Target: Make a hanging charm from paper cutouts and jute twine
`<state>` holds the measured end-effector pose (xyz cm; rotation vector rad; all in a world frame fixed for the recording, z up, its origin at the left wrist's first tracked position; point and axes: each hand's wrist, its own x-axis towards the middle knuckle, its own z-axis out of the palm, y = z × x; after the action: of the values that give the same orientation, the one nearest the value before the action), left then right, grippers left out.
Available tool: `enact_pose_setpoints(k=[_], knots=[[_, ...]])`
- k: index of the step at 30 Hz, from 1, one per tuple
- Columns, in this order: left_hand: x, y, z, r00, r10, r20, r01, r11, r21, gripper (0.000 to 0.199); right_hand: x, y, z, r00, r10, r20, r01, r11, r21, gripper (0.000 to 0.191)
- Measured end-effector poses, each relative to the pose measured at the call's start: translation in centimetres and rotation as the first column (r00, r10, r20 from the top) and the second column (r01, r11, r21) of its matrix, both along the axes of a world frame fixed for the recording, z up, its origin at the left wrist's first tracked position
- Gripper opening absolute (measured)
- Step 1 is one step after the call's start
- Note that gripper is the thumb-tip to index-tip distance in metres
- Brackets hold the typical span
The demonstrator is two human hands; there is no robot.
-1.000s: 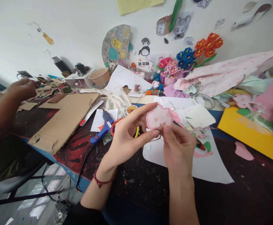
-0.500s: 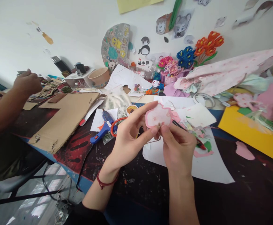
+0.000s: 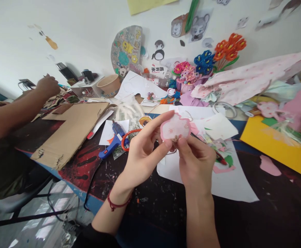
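Between my two hands is a small pink felt cutout with a paler patterned face and a wavy pink border, held up above the table. My left hand grips its left side, thumb at the lower edge and fingers behind. My right hand pinches the bottom edge, its thumb beside the left thumb. The fingers behind the cutout are partly hidden. Below lie white paper sheets with green and pink scraps. Left of my hands are a blue glue gun and an orange-red handle loop.
A co-worker's arm reaches in from the left, near a cardboard sheet. Beaded flowers and a bowl stand along the wall. Yellow card and a pink scrap lie at right. The glue gun's cord hangs over the edge.
My hands and the pink cutout have barely moved. The co-worker's hand has shifted to the right and slightly down, and a dark object shows behind it.
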<state>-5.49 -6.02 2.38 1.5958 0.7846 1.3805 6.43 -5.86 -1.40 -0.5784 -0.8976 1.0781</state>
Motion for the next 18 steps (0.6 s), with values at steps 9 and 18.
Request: enact_pose_setpoints(k=[9, 18], knots=[[0.12, 0.24, -0.25, 0.999, 0.022, -0.025, -0.021, 0.999, 0.034, 0.051, -0.06, 0.05, -0.11, 0.999, -0.027, 0.027, 0.026, 0.999, 0.047, 0.012], [0.01, 0.26, -0.49, 0.986, 0.089, -0.144, -0.076, 0.992, 0.098, 0.049, -0.04, 0.11, -0.20, 0.997, -0.056, 0.059, 0.054, 0.998, 0.045, 0.010]])
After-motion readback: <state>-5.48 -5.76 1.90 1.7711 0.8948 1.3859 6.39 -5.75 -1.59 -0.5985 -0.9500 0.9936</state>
